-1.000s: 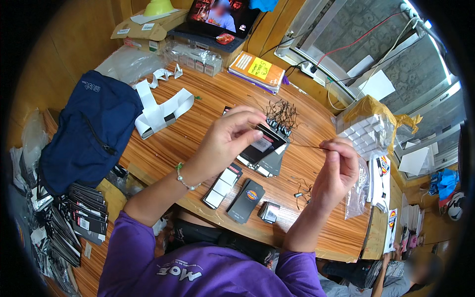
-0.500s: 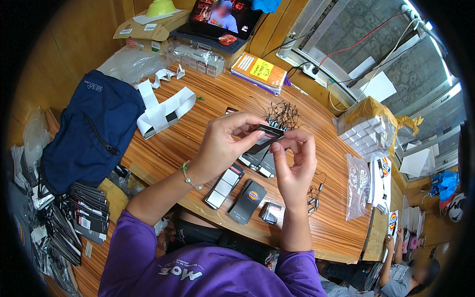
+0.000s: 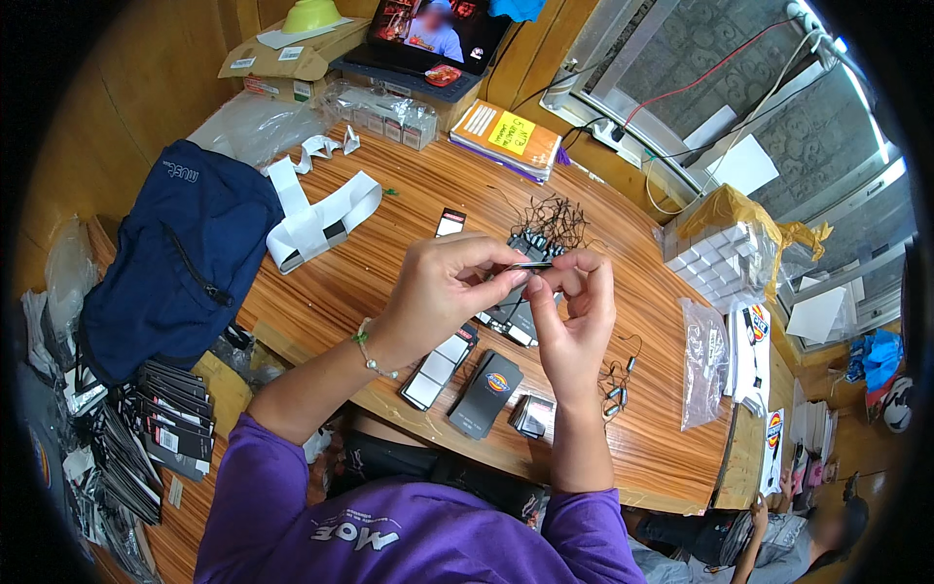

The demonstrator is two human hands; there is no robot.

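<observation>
Between both hands, above the table, is a thin black hang tag (image 3: 531, 265), turned nearly edge-on. My left hand (image 3: 443, 287) pinches one end of it between thumb and fingers. My right hand (image 3: 576, 311) has its thumb and fingers closed at the other end. Below the hands lie more dark tags (image 3: 511, 313) with black cords, partly hidden. Nearer me are a stack of tags with white labels (image 3: 436, 378), a dark stack of tags with an oval logo (image 3: 484, 394) and a small stack of cards (image 3: 532, 417). Past the hands sits a tangle of black cords (image 3: 555, 222).
A blue backpack (image 3: 180, 258) and heaps of black tags (image 3: 175, 414) fill the left. Notebooks (image 3: 511, 141), a laptop (image 3: 428, 44) and a bagged block of white boxes (image 3: 715, 258) stand along the back. Loose cords (image 3: 615, 389) lie right. Another person (image 3: 778, 540) is at lower right.
The hang tag has tilted from showing its face to almost edge-on. Both hands stay close together on it. The other person's arm at lower right has moved down.
</observation>
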